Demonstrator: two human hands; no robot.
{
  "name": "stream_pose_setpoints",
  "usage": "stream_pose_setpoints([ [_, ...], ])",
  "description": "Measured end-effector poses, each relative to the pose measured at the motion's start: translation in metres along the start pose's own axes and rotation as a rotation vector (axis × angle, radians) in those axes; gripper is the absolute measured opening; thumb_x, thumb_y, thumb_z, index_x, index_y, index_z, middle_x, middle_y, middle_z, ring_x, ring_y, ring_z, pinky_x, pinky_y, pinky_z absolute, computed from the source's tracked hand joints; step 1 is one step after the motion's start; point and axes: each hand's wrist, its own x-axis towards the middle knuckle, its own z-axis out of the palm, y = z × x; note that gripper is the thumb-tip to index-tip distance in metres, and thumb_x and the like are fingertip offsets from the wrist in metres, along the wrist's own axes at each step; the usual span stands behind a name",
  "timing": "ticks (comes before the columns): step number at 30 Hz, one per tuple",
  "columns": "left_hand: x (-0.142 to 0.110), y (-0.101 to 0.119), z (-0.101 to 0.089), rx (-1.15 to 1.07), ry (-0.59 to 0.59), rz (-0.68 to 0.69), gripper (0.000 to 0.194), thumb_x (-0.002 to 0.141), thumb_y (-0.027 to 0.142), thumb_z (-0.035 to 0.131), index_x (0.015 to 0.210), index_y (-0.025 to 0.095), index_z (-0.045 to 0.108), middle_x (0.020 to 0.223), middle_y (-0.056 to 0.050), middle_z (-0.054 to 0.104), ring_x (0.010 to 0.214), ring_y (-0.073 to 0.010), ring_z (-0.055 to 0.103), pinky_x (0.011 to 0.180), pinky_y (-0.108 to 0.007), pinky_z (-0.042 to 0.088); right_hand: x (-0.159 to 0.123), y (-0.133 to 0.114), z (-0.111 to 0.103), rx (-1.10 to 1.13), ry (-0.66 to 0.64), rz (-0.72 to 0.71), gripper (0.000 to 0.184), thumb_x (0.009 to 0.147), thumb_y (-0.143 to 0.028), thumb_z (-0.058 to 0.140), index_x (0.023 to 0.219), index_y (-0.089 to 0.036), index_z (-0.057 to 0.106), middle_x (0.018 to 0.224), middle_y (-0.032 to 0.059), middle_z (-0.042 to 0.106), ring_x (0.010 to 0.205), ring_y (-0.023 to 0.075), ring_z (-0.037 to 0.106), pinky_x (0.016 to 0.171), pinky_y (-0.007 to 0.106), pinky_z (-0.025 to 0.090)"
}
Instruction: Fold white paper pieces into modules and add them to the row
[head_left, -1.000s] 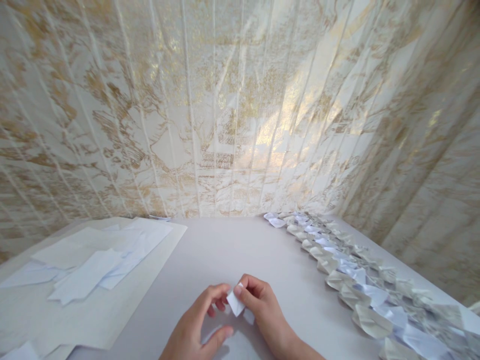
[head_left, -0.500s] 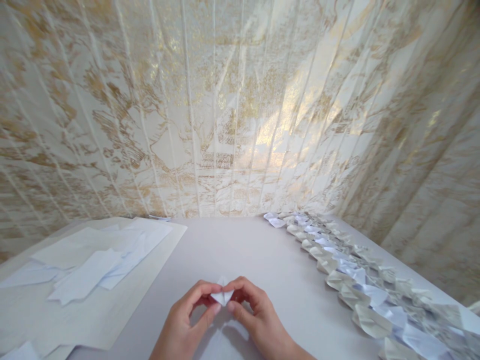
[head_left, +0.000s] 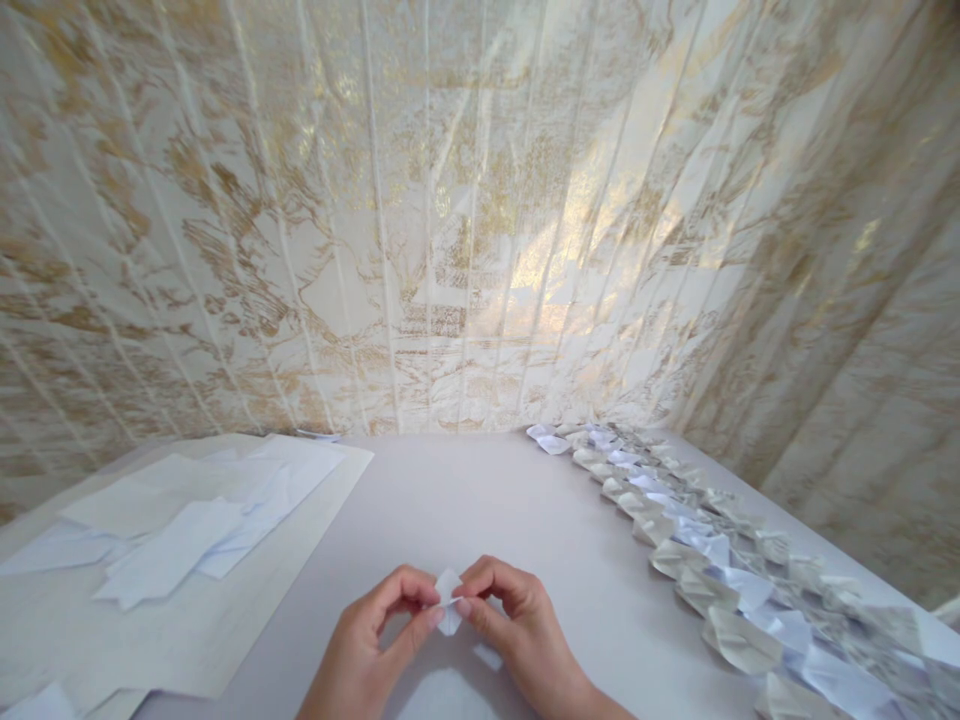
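Observation:
A small folded piece of white paper (head_left: 448,588) is held up over the white table (head_left: 450,500), near its front. My left hand (head_left: 379,625) pinches its left side between thumb and forefinger. On the other side, the thumb and forefinger of my right hand (head_left: 517,620) grip it the same way. The paper shows a pointed upper flap, a crease across the middle and a lower flap. Its far side is hidden from me, and my fingertips cover its side edges.
On the left, loose white paper pieces (head_left: 172,550) lie on a large pale sheet (head_left: 247,610). Several rows of folded paper pieces (head_left: 742,640), white and greyish, run along the right side. A gold-patterned curtain (head_left: 450,250) hangs behind the table.
The folded paper has turned between my fingers: its wide, wing-like shape has given way to a narrow upright one with flaps above and below. Both hands have barely shifted.

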Motion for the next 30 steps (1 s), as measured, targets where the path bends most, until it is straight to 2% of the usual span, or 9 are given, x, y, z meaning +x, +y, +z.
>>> stream_pose_setpoints([
  [8, -0.003, 0.012, 0.002, -0.124, 0.017, 0.012, 0.023, 0.078, 0.039, 0.068, 0.065, 0.021, 0.062, 0.072, 0.002, 0.063, 0.073, -0.0165, 0.061, 0.071, -0.021, 0.045, 0.001, -0.004, 0.003, 0.163, -0.035, 0.045, 0.032, 0.076, -0.046, 0.075, 0.068, -0.016, 0.064, 0.069, -0.0013, 0.060, 0.065, 0.0127, 0.051, 0.065, 0.025, 0.040],
  [13, -0.004, 0.017, 0.005, -0.302, -0.041, -0.006, 0.027, 0.079, 0.041, 0.068, 0.064, 0.020, 0.059, 0.074, 0.001, 0.062, 0.074, -0.0165, 0.058, 0.072, -0.024, 0.043, 0.001, -0.003, 0.006, 0.251, -0.052, 0.053, 0.036, 0.075, -0.047, 0.076, 0.063, -0.017, 0.058, 0.068, -0.0012, 0.057, 0.065, 0.0129, 0.050, 0.065, 0.026, 0.039],
  [16, -0.004, 0.019, 0.005, -0.358, -0.063, -0.041, 0.030, 0.078, 0.043, 0.069, 0.063, 0.019, 0.057, 0.072, 0.000, 0.060, 0.072, -0.0162, 0.056, 0.070, -0.025, 0.043, 0.001, -0.003, 0.008, 0.228, -0.051, 0.047, 0.039, 0.075, -0.049, 0.075, 0.063, -0.018, 0.055, 0.068, -0.0015, 0.055, 0.065, 0.0131, 0.049, 0.065, 0.027, 0.038],
  [19, -0.005, 0.018, 0.007, -0.356, -0.042, -0.056, 0.030, 0.078, 0.044, 0.069, 0.065, 0.019, 0.057, 0.069, 0.002, 0.056, 0.070, -0.0151, 0.053, 0.068, -0.025, 0.042, 0.000, -0.001, 0.009, 0.160, -0.042, 0.041, 0.037, 0.078, -0.048, 0.073, 0.068, -0.018, 0.054, 0.068, -0.0024, 0.053, 0.065, 0.0129, 0.048, 0.066, 0.027, 0.037],
  [24, -0.006, 0.015, 0.010, -0.333, 0.061, -0.082, 0.031, 0.075, 0.046, 0.072, 0.069, 0.020, 0.054, 0.067, 0.005, 0.051, 0.066, -0.0128, 0.049, 0.064, -0.023, 0.040, 0.000, 0.004, 0.010, 0.182, -0.025, 0.020, 0.032, 0.080, -0.045, 0.071, 0.082, -0.020, 0.050, 0.073, -0.0032, 0.051, 0.068, 0.0132, 0.047, 0.066, 0.027, 0.037],
  [30, -0.006, 0.023, 0.010, -0.235, 0.115, -0.086, 0.030, 0.074, 0.044, 0.070, 0.068, 0.021, 0.052, 0.064, 0.006, 0.048, 0.063, -0.0133, 0.049, 0.062, -0.023, 0.039, -0.001, 0.002, 0.012, 0.088, -0.011, -0.014, 0.026, 0.083, -0.040, 0.067, 0.080, -0.021, 0.050, 0.072, -0.0037, 0.049, 0.068, 0.0133, 0.045, 0.066, 0.026, 0.037],
])
